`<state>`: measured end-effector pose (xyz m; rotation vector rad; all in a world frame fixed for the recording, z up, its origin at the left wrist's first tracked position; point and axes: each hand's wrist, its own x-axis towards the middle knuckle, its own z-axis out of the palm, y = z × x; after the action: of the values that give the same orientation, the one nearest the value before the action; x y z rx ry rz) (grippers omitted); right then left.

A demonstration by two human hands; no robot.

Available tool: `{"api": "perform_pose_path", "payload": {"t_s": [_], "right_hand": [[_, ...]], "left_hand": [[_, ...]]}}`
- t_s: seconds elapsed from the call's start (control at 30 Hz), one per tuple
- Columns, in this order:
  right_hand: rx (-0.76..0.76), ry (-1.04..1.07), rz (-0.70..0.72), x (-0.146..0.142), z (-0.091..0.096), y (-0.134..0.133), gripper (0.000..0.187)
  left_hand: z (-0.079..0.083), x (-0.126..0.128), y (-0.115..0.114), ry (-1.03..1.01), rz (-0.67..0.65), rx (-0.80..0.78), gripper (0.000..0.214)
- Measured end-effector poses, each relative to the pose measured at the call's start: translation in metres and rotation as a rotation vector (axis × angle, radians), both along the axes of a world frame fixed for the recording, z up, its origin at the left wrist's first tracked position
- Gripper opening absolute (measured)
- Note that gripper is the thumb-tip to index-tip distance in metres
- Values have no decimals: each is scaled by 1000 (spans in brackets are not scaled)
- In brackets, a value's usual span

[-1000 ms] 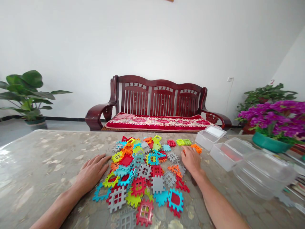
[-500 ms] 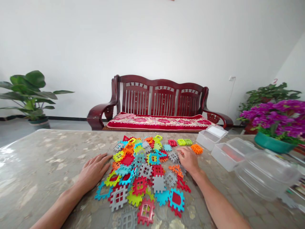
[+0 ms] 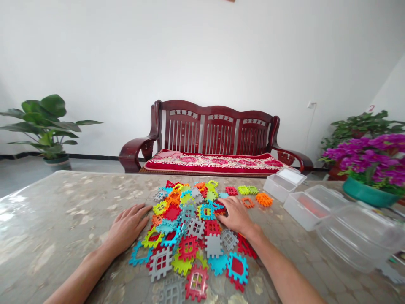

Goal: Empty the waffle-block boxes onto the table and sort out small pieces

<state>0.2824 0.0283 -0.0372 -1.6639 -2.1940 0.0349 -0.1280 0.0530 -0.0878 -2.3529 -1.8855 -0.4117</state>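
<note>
Plastic building pieces with notched edges (image 3: 185, 247) lie in a loose heap on the table, in red, blue, grey, orange and yellow-green; several have window or arch cut-outs. My left hand (image 3: 129, 226) rests on the tabletop left of the heap, palm down, fingers stretched, holding nothing. Over the heap's right side is my right hand (image 3: 236, 215), thumb and forefinger apart around red and orange pieces; its palm hides some pieces beneath. Beyond it lie an orange square frame piece (image 3: 248, 202), an orange stack (image 3: 263, 199), yellow-green pieces (image 3: 247, 190) and a red piece (image 3: 231, 191).
Clear plastic boxes with open lids (image 3: 281, 188) (image 3: 306, 213) stand at the right, one with something red inside. A larger clear container (image 3: 360, 236) and a teal flower pot (image 3: 368, 192) are farther right. A wooden bench (image 3: 218, 131) stands behind the table (image 3: 79, 202).
My right hand has moved left and slightly nearer, over the heap. An orange frame piece now shows beside the orange stack, where the hand was. My left hand stays in place.
</note>
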Motion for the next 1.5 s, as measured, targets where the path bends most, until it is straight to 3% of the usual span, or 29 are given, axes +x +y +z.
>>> {"api": "perform_pose_path", "payload": {"t_s": [0.13,0.5,0.67,0.8,1.1,1.5], "right_hand": [[11,5,-14,0,-5,3,51],[119,116,22,2,-6,-1,19],[111,222,73,4,-10,1,32],[73,130,48,9,-8,0,50],[-87,26,29,6,-1,-3,61],[-18,-10,99,6,-6,6,49]], "left_hand": [[-1,0,0,1,-6,11,50],[6,2,-2,-11,-6,-24,51],[9,3,-4,-14,-9,-51,52],[9,4,-4,-24,-8,-42,52],[15,8,-7,-18,2,-45,49],[15,8,-8,-6,11,-55,49]]}}
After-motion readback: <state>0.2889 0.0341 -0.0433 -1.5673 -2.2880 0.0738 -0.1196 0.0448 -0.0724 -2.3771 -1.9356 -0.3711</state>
